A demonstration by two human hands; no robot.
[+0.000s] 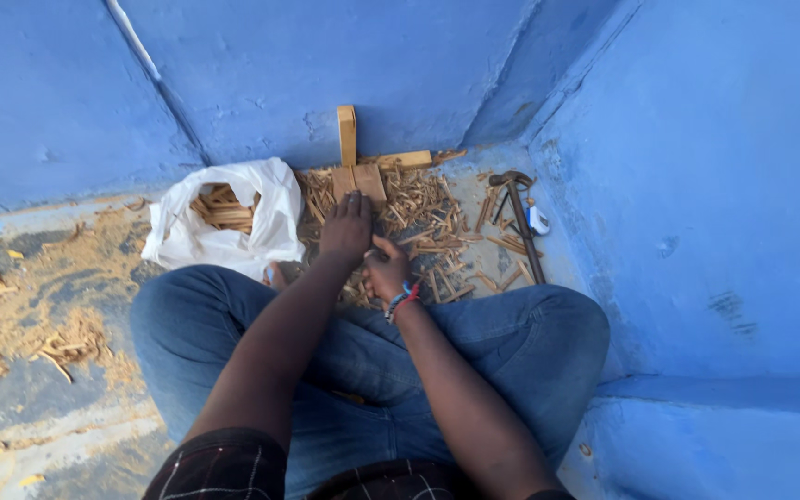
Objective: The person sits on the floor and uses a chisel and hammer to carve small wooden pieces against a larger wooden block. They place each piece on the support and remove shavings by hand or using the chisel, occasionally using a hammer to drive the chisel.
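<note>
Blue-painted walls close in a corner of worn concrete floor [39,407], where a person in jeans sits cross-legged over a heap of split wood sticks [428,218]. Their left hand [346,227] lies flat, fingers stretched forward and close together, pressing on the heap just short of a small upright wooden block [347,134] that stands straight ahead against the wall. Their right hand [387,268], nearer the body and beside the left, is curled narrow around something among the sticks; what it grips cannot be made out. Most sticks point roughly away from the sitter. A crumpled white plastic bag [270,218], open-mouthed and holding more sticks, sits just left of the heap. A hammer [522,222] lies to the right, handle running toward the knee.
</note>
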